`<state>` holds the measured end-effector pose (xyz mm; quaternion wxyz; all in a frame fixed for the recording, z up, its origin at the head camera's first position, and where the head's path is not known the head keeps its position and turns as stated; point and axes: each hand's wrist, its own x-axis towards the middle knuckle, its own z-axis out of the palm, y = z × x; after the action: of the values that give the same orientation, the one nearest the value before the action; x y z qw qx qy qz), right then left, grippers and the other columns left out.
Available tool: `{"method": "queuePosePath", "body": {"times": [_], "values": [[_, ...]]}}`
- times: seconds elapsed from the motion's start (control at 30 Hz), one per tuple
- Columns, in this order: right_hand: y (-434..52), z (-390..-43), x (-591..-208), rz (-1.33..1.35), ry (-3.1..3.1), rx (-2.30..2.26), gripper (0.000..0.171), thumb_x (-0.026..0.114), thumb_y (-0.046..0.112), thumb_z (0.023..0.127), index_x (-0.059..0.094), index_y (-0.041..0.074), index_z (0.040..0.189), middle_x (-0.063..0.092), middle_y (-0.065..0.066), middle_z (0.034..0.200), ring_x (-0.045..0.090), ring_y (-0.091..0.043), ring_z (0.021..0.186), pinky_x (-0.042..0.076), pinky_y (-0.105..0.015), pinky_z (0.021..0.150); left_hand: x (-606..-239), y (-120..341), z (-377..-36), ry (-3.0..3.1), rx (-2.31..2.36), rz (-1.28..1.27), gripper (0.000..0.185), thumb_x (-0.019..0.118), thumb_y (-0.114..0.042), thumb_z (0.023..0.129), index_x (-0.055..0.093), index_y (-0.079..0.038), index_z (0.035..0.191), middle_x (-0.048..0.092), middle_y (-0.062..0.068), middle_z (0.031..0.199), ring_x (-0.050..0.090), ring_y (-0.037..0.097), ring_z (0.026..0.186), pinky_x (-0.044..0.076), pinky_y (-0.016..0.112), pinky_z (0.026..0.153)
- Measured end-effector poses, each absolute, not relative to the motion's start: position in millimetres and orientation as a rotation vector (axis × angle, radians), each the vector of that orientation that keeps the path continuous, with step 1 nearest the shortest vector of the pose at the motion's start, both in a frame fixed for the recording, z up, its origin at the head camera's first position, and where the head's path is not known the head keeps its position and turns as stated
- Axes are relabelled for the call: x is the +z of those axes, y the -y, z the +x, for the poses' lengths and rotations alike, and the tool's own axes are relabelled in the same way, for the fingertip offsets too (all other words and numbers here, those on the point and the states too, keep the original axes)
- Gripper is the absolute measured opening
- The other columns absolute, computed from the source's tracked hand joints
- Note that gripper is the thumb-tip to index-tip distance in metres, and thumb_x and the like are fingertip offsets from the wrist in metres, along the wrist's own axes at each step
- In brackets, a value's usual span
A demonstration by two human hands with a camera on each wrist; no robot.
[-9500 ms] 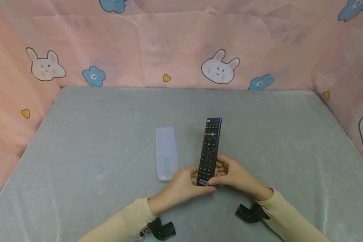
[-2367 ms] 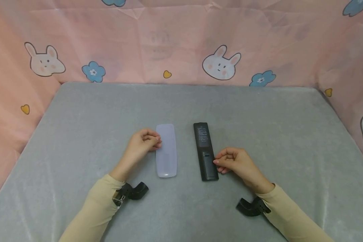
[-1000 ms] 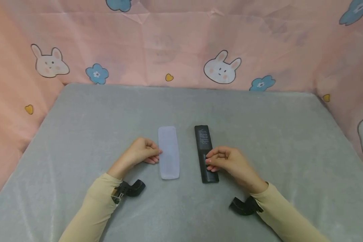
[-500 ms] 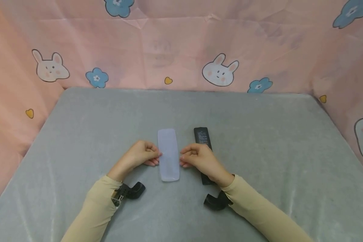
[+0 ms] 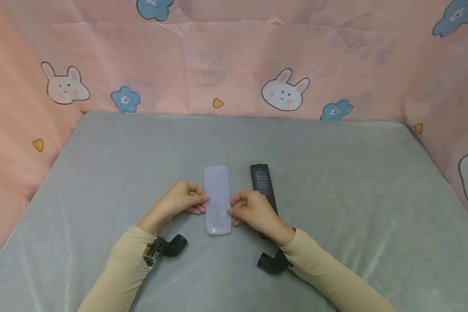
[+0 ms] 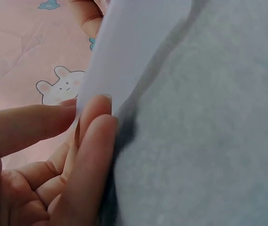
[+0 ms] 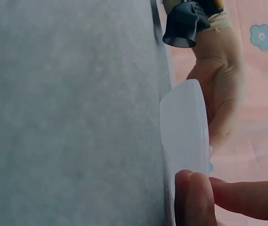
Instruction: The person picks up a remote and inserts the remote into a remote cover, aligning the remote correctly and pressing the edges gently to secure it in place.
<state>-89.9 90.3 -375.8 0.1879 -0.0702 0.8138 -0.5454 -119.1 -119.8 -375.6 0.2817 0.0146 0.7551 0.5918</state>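
A pale lilac, translucent remote-control cover (image 5: 218, 190) lies lengthwise at the middle of the table in the head view. My left hand (image 5: 178, 200) pinches its left edge between thumb and fingers; in the left wrist view the cover (image 6: 124, 47) runs up from the fingertips. On the opposite edge, my right hand (image 5: 254, 211) pinches the rim, and the right wrist view has the cover (image 7: 185, 129) above those fingers. Just beyond the right hand, a black remote control (image 5: 262, 178) lies face down with its printed label up. The right hand and wrist hide its lower part.
A grey cloth covers the table (image 5: 335, 173). Pink fabric (image 5: 234, 52) with rabbits and flowers hangs behind it and at both sides. Black wrist-worn camera mounts (image 5: 175, 245) jut inward below both hands.
The remote was held face up earlier, then laid face down. The right hand has left it, moved left and taken hold of the cover's right edge. The left hand stays at the left edge.
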Motion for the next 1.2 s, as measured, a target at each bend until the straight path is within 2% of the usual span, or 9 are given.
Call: {"method": "queuePosePath", "body": {"times": [0.4, 0.63, 1.2], "values": [[-101, -93, -376, -0.187, -2.157, -1.820, 0.015, 0.065, -0.007, 0.082, 0.060, -0.015, 0.094, 0.067, -0.015, 0.073, 0.063, -0.014, 0.059, 0.057, -0.031, 0.060, -375, 115, -121, -1.923, 1.781, 0.057, 0.013, 0.055, 0.002, 0.091, 0.054, 0.014, 0.097, 0.064, 0.003, 0.071, 0.062, 0.010, 0.064, 0.056, 0.025, 0.065], [-108, -97, -375, -0.173, -2.102, -1.974, 0.011, 0.063, -0.007, 0.083, 0.063, -0.015, 0.090, 0.066, -0.011, 0.073, 0.062, -0.013, 0.061, 0.056, -0.029, 0.060, -374, 112, -121, -1.913, 1.902, 0.078, 0.013, 0.055, 0.004, 0.091, 0.054, 0.015, 0.098, 0.064, 0.004, 0.074, 0.063, 0.011, 0.067, 0.056, 0.026, 0.067], [-106, -96, -380, -0.210, -2.010, -2.196, 0.018, 0.066, -0.007, 0.082, 0.059, -0.018, 0.094, 0.067, -0.002, 0.078, 0.063, -0.011, 0.070, 0.054, -0.027, 0.063, -380, 101, -114, -1.923, 2.124, 0.077, 0.012, 0.055, 0.007, 0.090, 0.052, 0.015, 0.098, 0.063, 0.003, 0.079, 0.062, 0.010, 0.070, 0.056, 0.028, 0.070]]}}
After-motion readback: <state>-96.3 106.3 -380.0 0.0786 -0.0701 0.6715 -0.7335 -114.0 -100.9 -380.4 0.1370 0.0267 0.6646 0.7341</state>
